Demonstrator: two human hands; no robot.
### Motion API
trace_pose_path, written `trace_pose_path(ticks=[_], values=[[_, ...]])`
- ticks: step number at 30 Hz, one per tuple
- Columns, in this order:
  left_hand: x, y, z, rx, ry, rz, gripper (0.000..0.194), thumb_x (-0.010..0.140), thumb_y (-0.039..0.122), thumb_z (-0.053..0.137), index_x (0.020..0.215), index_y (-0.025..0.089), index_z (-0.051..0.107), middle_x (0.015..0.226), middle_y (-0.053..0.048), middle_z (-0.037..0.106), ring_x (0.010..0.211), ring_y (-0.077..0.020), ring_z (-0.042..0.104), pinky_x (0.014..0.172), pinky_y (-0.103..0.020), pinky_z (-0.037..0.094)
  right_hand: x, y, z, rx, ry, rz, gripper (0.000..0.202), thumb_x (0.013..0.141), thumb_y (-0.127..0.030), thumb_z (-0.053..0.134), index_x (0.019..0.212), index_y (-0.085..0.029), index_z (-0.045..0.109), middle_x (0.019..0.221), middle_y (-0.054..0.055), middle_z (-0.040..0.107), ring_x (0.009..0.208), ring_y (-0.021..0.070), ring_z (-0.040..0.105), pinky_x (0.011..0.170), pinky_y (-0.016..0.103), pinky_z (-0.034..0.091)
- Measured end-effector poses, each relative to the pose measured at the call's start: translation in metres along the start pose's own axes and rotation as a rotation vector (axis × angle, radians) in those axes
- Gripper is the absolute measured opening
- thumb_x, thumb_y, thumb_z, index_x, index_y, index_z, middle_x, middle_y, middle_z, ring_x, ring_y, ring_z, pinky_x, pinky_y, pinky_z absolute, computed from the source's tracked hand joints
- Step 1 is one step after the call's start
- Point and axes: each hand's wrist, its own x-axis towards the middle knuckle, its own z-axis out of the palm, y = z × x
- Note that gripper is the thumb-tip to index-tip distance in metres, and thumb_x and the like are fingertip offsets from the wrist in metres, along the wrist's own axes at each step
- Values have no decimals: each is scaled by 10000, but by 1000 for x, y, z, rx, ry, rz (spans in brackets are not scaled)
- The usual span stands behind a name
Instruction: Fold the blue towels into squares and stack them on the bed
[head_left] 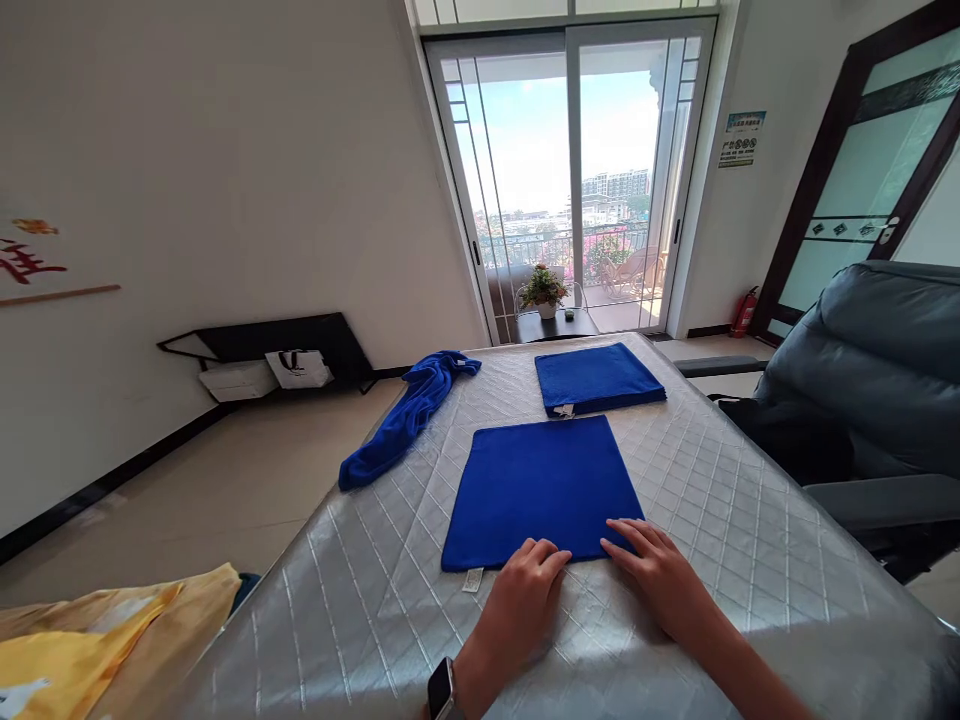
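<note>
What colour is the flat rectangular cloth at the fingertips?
The cloth is solid blue, clearest in head view.

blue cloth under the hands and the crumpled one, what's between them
Just bare silver mattress lies between the flat cloth and the crumpled cloth, as the head view shows.

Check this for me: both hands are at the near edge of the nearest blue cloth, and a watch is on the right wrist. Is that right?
Not quite: the head view shows the watch on the left wrist, not the right. The left hand and right hand are indeed at the near edge of the nearest blue cloth.
</note>
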Motion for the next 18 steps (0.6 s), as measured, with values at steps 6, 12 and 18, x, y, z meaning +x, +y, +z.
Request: trace_pose_path(ticks=[6, 12, 18], values=[[26, 8, 7, 77, -26, 93, 258, 969, 119, 487, 1078, 228, 693, 1030, -51, 701, 952, -219, 646, 855, -383, 559, -4, -1, -6, 5, 59, 7, 332, 996, -142, 509, 1181, -303, 735, 1163, 41, 728, 1041, 210, 679, 924, 354, 564], [22, 8, 18, 143, -25, 160, 235, 966, 82, 458, 980, 216, 651, 955, -57, 674, 884, -221, 634, 791, -365, 535, -1, -7, -15, -2, 44, 25, 332, 970, -77, 511, 1112, -274, 738, 1106, 43, 729, 1000, 211, 681, 887, 341, 564], [12, 2, 8, 75, -38, 179, 253, 959, 79, 454, 1019, 229, 650, 970, -53, 667, 900, -218, 631, 802, -365, 538, -2, -7, -16, -5, 72, 50, 286, 991, -123, 506, 1078, -278, 730, 1071, 37, 725, 966, 212, 677, 850, 344, 565]])
